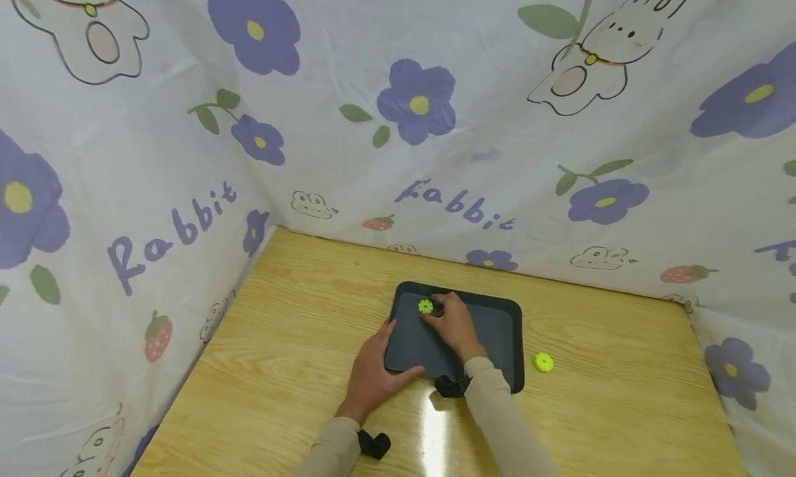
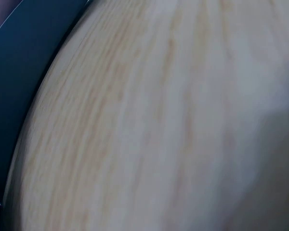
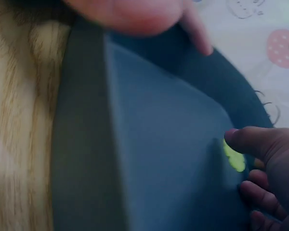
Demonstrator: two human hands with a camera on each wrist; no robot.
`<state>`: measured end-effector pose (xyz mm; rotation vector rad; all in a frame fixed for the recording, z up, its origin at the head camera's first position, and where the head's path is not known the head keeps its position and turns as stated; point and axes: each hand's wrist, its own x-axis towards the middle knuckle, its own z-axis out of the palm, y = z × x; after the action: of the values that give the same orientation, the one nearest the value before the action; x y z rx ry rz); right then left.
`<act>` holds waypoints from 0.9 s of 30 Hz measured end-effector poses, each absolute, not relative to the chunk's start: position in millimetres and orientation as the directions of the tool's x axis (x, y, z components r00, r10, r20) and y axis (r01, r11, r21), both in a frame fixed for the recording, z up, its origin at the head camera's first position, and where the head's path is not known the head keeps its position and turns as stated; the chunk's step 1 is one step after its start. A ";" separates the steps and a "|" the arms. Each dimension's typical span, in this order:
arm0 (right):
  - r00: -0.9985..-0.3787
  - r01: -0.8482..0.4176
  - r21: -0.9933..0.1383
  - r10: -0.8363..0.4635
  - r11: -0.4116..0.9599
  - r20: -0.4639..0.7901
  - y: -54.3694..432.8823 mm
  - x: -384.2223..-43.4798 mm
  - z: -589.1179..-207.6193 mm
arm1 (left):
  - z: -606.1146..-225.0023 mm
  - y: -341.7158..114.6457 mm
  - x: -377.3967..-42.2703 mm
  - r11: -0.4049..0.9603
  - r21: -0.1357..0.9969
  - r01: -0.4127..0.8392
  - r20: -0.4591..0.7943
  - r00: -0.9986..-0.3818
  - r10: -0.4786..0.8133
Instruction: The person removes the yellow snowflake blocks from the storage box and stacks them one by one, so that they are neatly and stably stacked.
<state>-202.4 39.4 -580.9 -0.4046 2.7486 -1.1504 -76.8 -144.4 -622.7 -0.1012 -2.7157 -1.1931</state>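
Observation:
A dark grey rectangular tray (image 1: 491, 333) sits on the wooden table. My left hand (image 1: 372, 366) holds its near left corner, fingers along the left rim and thumb at the front edge. In the right wrist view, the left thumb (image 3: 139, 17) hangs over the rim. Inside the tray, toward the far left, my right hand (image 1: 455, 323) pinches a small yellow-green notched disc (image 1: 425, 306) between thumb and fingers. The right wrist view shows that disc (image 3: 234, 156) close to the tray's wall, with the thumb on its upper edge and the other fingers curled beside it.
Another yellow-green notched piece (image 1: 544, 362) lies on the table (image 1: 597, 408) just right of the tray. Patterned cloth (image 1: 460, 166) with rabbits and flowers hangs behind the table and along its sides. The left wrist view shows mostly tabletop and the tray's side wall (image 2: 24, 72).

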 end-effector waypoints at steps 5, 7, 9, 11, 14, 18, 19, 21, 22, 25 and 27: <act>-0.958 -0.189 -0.657 -0.285 0.730 -0.042 36.0 -204.2 -583.4 | -620.7 -141.5 -75.5 0.669 0.732 0.126 0.174 -0.985 -0.005; -0.960 -0.182 -0.651 -0.276 0.737 -0.044 35.1 -204.5 -584.1 | -620.6 -140.8 -75.1 0.672 0.730 0.126 0.176 -0.984 -0.006; -0.962 -0.176 -0.650 -0.268 0.739 -0.044 34.4 -204.7 -585.1 | -620.7 -140.4 -74.8 0.677 0.726 0.125 0.177 -0.984 -0.008; -0.965 -0.171 -0.649 -0.260 0.741 -0.042 34.0 -204.8 -586.1 | -620.9 -140.3 -74.6 0.681 0.721 0.128 0.183 -0.983 -0.008; -0.966 -0.176 -0.651 -0.257 0.739 -0.032 33.7 -205.3 -587.6 | -620.0 -140.6 -74.7 0.682 0.719 0.131 0.188 -0.982 -0.009; -0.961 -0.201 -0.667 -0.275 0.718 -0.006 34.3 -204.9 -587.9 | -617.7 -141.5 -75.1 0.679 0.723 0.126 0.179 -0.984 -0.009; -0.960 -0.206 -0.672 -0.280 0.711 -0.002 34.5 -204.8 -587.5 | -617.3 -141.9 -75.2 0.678 0.725 0.120 0.172 -0.985 -0.009; -0.956 -0.216 -0.683 -0.292 0.697 0.003 34.9 -204.3 -585.9 | -616.3 -142.4 -75.4 0.674 0.730 0.113 0.160 -0.987 -0.009; -0.954 -0.220 -0.686 -0.299 0.694 0.004 34.9 -204.2 -585.5 | -616.0 -142.7 -75.6 0.672 0.732 0.109 0.156 -0.988 -0.009; -0.949 -0.237 -0.690 -0.315 0.684 0.014 35.1 -203.5 -583.6 | -615.6 -143.0 -75.6 0.670 0.733 0.117 0.166 -0.986 -0.009; -0.946 -0.245 -0.693 -0.323 0.678 0.019 35.5 -203.0 -583.6 | -615.4 -143.1 -75.7 0.670 0.733 0.121 0.173 -0.985 -0.011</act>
<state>-203.0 35.5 -583.6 -0.4721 2.7805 -1.1253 -75.7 -143.1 -615.4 -0.0906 -2.7196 -1.2108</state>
